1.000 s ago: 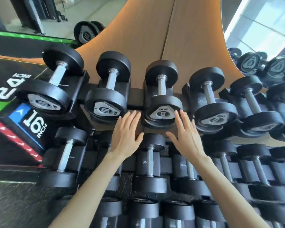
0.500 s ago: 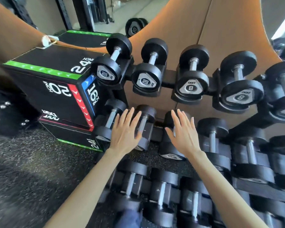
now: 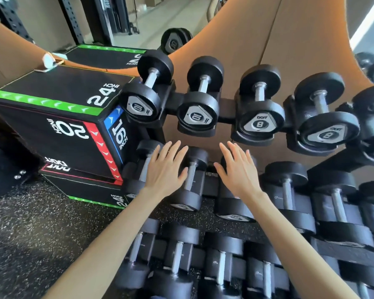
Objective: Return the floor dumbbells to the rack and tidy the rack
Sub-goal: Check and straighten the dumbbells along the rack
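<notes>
Our left hand (image 3: 164, 169) and right hand (image 3: 238, 169) hover flat, empty; the dumbbell (image 3: 187, 198) between them could roll and pinch us if we grab off-centre.

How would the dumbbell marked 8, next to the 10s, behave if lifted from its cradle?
The dumbbell marked 8 is probably rigid and heavy for its size: thick heads, metal handle. Its round heads would likely roll once set down.

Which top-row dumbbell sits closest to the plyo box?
The leftmost dumbbell, marked 10; its front head sits beside the plyo box corner. The others sit farther right.
</notes>
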